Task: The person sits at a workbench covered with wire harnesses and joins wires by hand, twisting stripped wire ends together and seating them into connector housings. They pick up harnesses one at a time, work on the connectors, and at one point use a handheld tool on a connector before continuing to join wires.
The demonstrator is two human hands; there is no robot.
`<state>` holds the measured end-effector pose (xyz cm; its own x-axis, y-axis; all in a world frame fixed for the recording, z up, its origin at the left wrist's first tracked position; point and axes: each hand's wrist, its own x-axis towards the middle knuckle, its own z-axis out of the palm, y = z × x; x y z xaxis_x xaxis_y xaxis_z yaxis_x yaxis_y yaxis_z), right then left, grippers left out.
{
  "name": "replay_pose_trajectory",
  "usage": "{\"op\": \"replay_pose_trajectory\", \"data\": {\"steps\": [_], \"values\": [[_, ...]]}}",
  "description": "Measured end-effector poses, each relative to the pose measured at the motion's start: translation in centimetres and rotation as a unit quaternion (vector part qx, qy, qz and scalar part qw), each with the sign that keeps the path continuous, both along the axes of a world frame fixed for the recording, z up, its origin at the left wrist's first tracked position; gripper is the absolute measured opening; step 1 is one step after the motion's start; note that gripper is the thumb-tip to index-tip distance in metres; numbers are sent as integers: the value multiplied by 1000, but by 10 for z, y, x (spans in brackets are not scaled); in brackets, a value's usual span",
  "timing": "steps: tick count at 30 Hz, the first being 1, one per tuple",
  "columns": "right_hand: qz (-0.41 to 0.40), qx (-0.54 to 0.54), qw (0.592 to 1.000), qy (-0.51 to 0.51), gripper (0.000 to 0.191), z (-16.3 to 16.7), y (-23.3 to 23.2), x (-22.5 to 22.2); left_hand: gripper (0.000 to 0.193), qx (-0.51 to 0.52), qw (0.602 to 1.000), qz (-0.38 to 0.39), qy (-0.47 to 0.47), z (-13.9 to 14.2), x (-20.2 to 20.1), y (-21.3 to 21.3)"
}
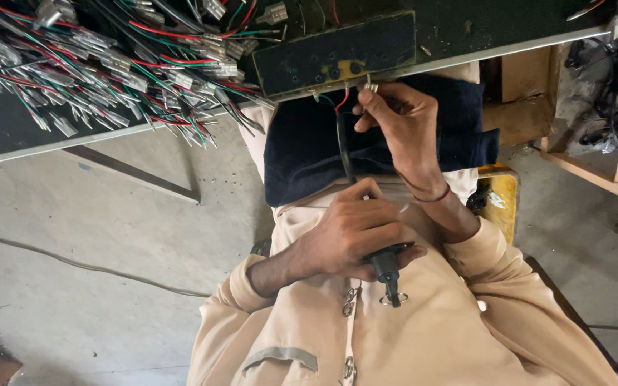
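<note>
Black cable (pixel 342 146) runs from the left hand (pixel 348 236), closed around a black tool (pixel 388 268), to the right hand (pixel 398 118) pinching wire terminals (pixel 368 87) at the desk (pixel 8 132) edge; better hold steady.

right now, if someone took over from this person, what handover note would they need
Left hand: closed around a black cable and the black switch part at its end, held against the chest.
Right hand: pinching a metal terminal on the cable's red and green wire ends, at the edge of the dark board.
Done: wire pile with terminals fitted lies on the bench.
Left: this terminal is in the fingers, not yet released.
</note>
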<state>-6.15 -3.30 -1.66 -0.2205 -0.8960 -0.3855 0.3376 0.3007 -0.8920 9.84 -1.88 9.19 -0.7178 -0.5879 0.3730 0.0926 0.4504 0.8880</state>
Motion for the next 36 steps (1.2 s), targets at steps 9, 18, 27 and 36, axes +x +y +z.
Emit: {"op": "replay_pose_trajectory", "data": {"steps": [9,18,27,36], "values": [[12,-12,1000,13,23,1,-5,-6,19,2,1000,6,-3,-4,3,3],[97,-19,995,11,25,9,-1,-19,20,3,1000,-7,-9,-3,7,1],[78,-30,996,-6,25,6,1,-19,20,1,1000,2,-16,-1,5,0],[101,-11,995,19,26,13,-8,-23,21,-3,1000,-3,-18,-3,1,0]]}}
